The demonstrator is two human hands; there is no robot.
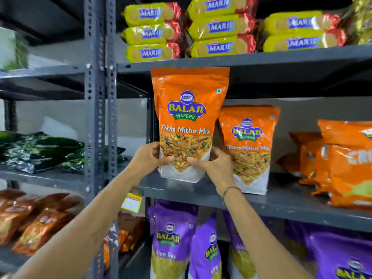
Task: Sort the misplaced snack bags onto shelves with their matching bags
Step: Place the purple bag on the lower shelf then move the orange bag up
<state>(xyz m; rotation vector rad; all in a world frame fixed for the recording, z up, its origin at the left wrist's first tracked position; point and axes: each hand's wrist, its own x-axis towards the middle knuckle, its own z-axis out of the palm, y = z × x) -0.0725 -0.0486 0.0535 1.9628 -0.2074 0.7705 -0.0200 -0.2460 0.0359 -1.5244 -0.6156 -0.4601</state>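
A person stands at a grey metal rack, both bare hands closed around the lower part of an upright orange Tikha Mitha Mix bag point(186, 121). The left hand point(150, 158) grips its left lower edge and the right hand point(213, 165) its right, thumbs pressed on the front. The bag's base sits at or just above the middle shelf point(201, 190), near its front edge; whether it fully rests there cannot be told. Just right of the held bag stands one matching orange bag point(248, 150), upright and a little further back, so this looks like the placing step, with the bag at its proper shelf. The next move likely calls for settling the base flat, squaring it with its neighbour, then letting go without tipping it. Further right of the held bag lies a heap of other orange packets point(340, 164), about three, too blurred to count surely. Above it sit eight yellow Marie biscuit packs point(219, 29) in stacks of three, three and two. Below it stand at least four purple bags point(173, 238).
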